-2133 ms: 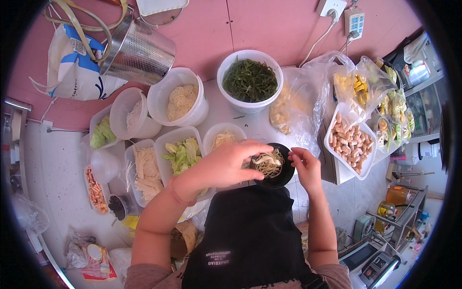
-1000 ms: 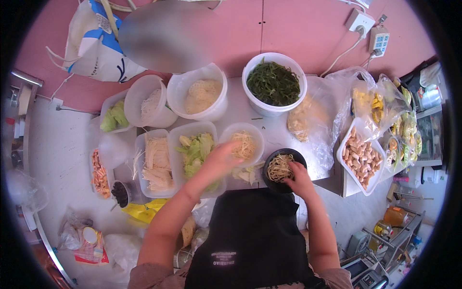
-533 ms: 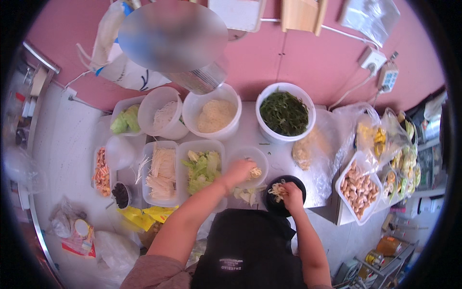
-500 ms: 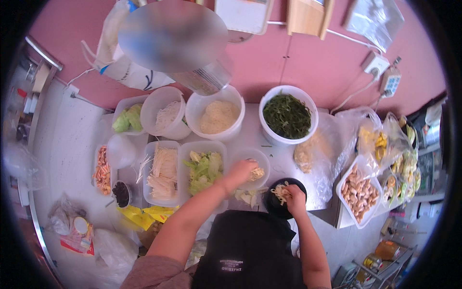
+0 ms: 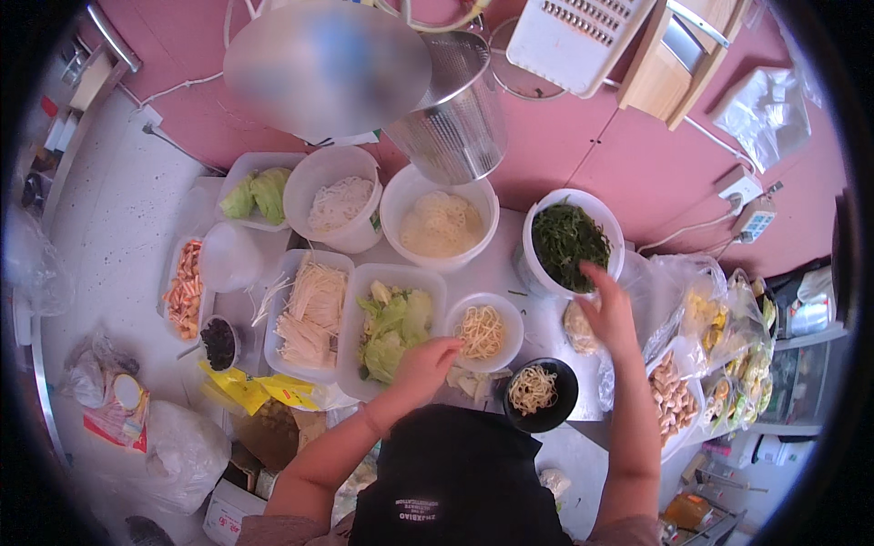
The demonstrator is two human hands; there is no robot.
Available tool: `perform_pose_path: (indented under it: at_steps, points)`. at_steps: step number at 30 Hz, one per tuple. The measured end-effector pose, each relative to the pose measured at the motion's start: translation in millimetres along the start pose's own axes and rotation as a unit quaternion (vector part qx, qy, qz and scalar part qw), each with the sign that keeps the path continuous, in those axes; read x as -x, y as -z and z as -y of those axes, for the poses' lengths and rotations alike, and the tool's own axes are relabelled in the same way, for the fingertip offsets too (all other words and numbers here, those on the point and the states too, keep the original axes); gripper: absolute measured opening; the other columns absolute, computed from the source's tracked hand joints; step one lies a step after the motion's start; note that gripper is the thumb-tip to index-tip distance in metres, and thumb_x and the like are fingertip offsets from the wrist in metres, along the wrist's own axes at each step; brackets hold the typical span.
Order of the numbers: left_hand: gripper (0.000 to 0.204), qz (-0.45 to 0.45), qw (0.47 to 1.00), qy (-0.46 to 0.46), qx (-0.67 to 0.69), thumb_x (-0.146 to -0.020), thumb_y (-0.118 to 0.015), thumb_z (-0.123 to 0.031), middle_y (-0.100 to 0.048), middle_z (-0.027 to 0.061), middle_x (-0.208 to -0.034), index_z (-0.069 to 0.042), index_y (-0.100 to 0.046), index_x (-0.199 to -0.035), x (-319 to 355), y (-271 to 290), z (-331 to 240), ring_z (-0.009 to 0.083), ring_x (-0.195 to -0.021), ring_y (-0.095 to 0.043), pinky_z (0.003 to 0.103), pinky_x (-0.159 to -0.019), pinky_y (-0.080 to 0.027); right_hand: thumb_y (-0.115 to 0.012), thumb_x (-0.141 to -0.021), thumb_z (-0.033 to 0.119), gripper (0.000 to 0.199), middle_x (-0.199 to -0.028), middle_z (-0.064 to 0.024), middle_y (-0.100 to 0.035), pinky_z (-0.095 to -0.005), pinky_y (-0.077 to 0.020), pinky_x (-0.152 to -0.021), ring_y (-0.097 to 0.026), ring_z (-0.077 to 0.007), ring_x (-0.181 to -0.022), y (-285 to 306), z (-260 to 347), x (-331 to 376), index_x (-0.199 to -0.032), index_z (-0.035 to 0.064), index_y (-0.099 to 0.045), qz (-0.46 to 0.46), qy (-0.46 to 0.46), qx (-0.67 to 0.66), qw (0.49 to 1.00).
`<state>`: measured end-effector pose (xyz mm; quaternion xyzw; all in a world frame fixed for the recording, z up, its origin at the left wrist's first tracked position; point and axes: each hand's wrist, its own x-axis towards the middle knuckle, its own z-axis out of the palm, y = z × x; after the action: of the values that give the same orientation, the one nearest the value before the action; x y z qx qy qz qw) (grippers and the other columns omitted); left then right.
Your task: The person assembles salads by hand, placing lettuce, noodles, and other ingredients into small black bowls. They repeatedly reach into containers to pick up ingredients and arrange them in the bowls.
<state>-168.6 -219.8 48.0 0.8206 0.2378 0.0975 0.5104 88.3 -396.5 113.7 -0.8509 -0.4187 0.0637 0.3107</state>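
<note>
My left hand [image 5: 428, 366] is at the left rim of a small white bowl [image 5: 516, 338], its fingers pressed together with nothing visible in them. Pale thin strands, like noodles or bean sprouts [image 5: 482, 333], lie in that bowl. Similar strands fill part of a black bowl [image 5: 566, 400] in front of my body, and neither hand touches it. My right hand [image 5: 608, 309] is at the near rim of a white bucket [image 5: 539, 278] of dark green seaweed strips [image 5: 569, 241]. Thumb and fingers are apart, with the fingertips by the seaweed.
Tubs of lettuce [image 5: 393, 332] and enoki mushrooms [image 5: 310, 314] stand left of the white bowl. Behind them are buckets of white noodles [image 5: 340, 202] and yellowish noodles [image 5: 442, 224]. A metal strainer [image 5: 460, 123] hangs above. Sausages [image 5: 672, 396] and plastic bags sit right.
My left hand has come out of the white bowl to its left rim. My right hand has left the strands in the black bowl and moved up to the seaweed bucket. The view has shifted.
</note>
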Motion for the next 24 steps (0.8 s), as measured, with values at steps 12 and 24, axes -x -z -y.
perform_pose_path:
  at_steps: [12, 24]
  points:
    - [0.011, -0.104, 0.99, 0.044, 0.081, -0.085, -0.061, -0.011, -0.063, 0.0094, -0.076, -0.001, -0.063, -0.084, -4, 33, 20, 0.0226, -0.072, -0.061, 0.032, -0.069, -0.047, -0.049, -0.07, -0.005, 0.034, -0.095, -0.0222, -0.062, -0.0394, -0.0483, -0.079, -0.061, -0.0386, -0.088, 41, -26, -80, -0.102, 0.0001, -0.061, -0.028, 0.008, 0.042, 0.999]
    - [0.013, -0.036, 0.999, -0.021, 0.007, -0.09, -0.055, -0.011, -0.066, 0.0072, -0.086, -0.001, -0.063, -0.088, 45, 18, 10, 0.0169, -0.085, -0.061, 0.03, -0.084, -0.045, -0.045, -0.081, -0.004, 0.032, -0.094, -0.0048, -0.062, -0.0237, -0.046, -0.076, -0.056, -0.0094, -0.085, 206, 85, -111, -0.111, -0.0025, -0.057, -0.192, 0.098, -0.074, 0.974]
